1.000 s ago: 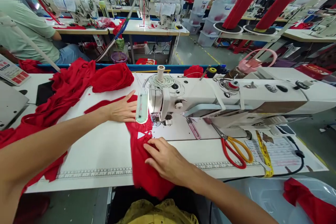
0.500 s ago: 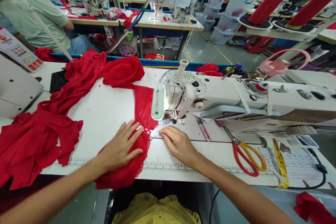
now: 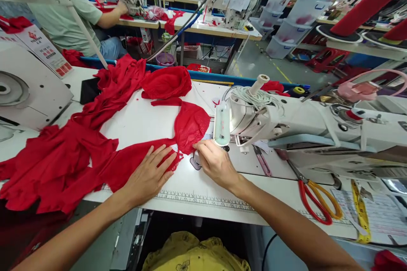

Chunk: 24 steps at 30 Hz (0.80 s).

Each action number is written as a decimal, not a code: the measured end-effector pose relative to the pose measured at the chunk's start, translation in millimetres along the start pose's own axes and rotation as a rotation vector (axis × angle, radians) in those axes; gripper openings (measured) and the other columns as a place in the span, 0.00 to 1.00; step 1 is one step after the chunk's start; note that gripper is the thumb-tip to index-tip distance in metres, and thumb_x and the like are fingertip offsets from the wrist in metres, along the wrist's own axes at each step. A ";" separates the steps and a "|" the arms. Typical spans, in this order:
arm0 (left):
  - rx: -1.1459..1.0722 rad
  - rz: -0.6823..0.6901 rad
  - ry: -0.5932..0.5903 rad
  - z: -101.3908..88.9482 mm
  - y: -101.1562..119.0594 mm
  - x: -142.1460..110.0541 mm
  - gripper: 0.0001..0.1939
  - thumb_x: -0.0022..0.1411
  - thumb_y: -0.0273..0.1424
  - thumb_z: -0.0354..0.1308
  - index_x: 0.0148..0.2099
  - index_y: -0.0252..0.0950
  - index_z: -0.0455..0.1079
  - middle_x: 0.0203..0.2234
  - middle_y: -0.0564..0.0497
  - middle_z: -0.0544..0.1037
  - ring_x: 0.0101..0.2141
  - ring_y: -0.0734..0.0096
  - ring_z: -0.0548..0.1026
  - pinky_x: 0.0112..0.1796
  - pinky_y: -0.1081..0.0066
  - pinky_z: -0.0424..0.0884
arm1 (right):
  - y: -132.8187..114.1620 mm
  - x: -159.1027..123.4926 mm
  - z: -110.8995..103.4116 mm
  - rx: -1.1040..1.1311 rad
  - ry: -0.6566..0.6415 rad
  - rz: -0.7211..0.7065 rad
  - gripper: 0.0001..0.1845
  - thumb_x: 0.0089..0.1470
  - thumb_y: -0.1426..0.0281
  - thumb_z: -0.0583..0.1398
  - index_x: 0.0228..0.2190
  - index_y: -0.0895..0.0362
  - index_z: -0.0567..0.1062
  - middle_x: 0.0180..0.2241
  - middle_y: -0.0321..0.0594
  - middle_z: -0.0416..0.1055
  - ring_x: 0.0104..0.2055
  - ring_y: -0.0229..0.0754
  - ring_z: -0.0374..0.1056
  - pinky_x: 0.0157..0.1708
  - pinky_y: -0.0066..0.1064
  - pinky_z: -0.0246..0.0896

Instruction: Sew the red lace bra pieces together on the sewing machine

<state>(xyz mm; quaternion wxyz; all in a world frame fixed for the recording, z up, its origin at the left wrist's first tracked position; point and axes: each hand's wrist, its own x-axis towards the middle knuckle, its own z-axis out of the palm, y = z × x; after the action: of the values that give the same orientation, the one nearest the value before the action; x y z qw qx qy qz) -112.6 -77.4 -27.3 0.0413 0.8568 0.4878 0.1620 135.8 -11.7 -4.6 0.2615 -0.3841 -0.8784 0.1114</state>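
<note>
A red lace garment piece lies on the white sewing table, in front of the white sewing machine. My left hand rests flat on the lower red lace, fingers spread. My right hand sits just below the needle area, its fingertips pinched on the edge of the red lace next to the machine's small lamp.
A pile of red fabric covers the table's left side. Red-and-yellow scissors, a yellow tape measure and pink snips lie to the right. A person in a green shirt works at a machine behind.
The red piece has been pulled left and now lies spread in front of the needle. Both hands have moved up the table; my right hand now pinches the lace edge.
</note>
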 end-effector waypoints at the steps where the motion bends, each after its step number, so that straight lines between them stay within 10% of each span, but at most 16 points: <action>1: -0.009 0.018 -0.023 1.3 -5.5 -0.8 0.25 0.72 0.35 0.48 0.69 0.39 0.57 0.65 0.42 0.64 0.67 0.53 0.57 0.65 0.43 0.53 | 0.9 4.4 2.5 -0.025 0.000 -0.005 0.20 0.60 0.79 0.50 0.47 0.55 0.75 0.39 0.46 0.74 0.43 0.48 0.69 0.44 0.38 0.66; 6: -0.083 0.170 -0.080 -7.5 -35.1 3.5 0.25 0.71 0.34 0.51 0.68 0.42 0.59 0.64 0.44 0.66 0.65 0.55 0.60 0.65 0.44 0.53 | -0.3 14.6 10.3 -0.065 0.017 -0.099 0.24 0.57 0.83 0.49 0.48 0.57 0.75 0.43 0.46 0.75 0.45 0.47 0.68 0.44 0.38 0.65; 16: -0.056 0.123 -0.074 -2.5 -17.9 2.7 0.25 0.71 0.34 0.52 0.68 0.43 0.59 0.63 0.46 0.67 0.67 0.57 0.57 0.67 0.45 0.46 | 2.6 3.3 10.2 -0.037 -0.129 -0.242 0.21 0.57 0.84 0.51 0.47 0.58 0.74 0.46 0.46 0.76 0.46 0.45 0.69 0.44 0.38 0.66; 24: -0.020 0.004 -0.065 -2.1 -2.0 6.0 0.24 0.72 0.39 0.50 0.67 0.40 0.62 0.61 0.43 0.69 0.64 0.52 0.61 0.65 0.41 0.47 | 6.4 26.4 25.5 -0.128 0.051 0.008 0.31 0.52 0.85 0.50 0.58 0.63 0.67 0.57 0.58 0.66 0.62 0.56 0.60 0.59 0.49 0.60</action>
<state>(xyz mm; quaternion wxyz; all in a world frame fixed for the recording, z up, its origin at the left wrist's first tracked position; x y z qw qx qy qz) -112.1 -71.5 -24.3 0.0652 0.8622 0.4827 0.1391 110.9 12.1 -18.6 0.2583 -0.4063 -0.8753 0.0461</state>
